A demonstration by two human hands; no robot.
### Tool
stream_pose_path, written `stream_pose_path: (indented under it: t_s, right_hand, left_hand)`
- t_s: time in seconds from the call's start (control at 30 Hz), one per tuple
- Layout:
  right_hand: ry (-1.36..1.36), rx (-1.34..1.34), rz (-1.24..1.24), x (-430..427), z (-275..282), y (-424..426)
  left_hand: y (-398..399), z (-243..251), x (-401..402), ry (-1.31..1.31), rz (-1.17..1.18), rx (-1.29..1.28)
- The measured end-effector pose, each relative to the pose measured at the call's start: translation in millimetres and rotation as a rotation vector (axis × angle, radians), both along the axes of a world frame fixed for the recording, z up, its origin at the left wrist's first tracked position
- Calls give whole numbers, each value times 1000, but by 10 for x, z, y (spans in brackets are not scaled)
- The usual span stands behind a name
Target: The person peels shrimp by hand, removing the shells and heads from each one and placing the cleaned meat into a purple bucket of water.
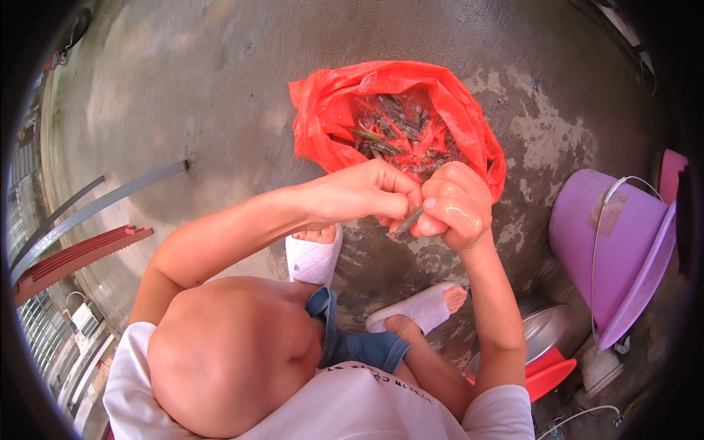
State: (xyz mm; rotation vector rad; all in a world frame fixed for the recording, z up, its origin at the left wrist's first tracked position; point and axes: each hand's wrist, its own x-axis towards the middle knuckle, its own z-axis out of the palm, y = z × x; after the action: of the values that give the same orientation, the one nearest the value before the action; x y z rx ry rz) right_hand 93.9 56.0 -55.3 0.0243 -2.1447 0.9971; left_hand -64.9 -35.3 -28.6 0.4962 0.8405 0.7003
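My left hand (382, 192) and my right hand (459, 206) meet just in front of a red plastic bag (313, 113). Pinched between the fingers of both is a small grey shrimp (407, 223), its lower end poking out below my fingertips. My right hand looks wet, and its curled fingers cover part of the shrimp. Rolled open on the floor, the bag holds a heap of greyish, translucent shrimp or shrimp shells (404, 118); which of these cannot be told. My knuckles hide the bag's near rim.
A purple bucket (577, 236) with a wire handle lies tipped at the right. Below it are a metal bowl (544, 330) and a red plastic basin (550, 377). Metal strips (132, 184) and a red rail (88, 258) jut in from the left. White slippers (314, 258) rest on wet concrete (220, 110).
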Motion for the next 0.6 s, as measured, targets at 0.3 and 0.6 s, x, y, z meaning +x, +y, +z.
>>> stream_pose_path:
  t_s: [0.3,0.6]
  right_hand:
    - [-113,-130,-183,-8,12,-88]
    - [-330,-1214,-74,-29,102,-179]
  left_hand:
    - [28,9,-58,234,64,146]
    - [30,26,-91,653,213,311]
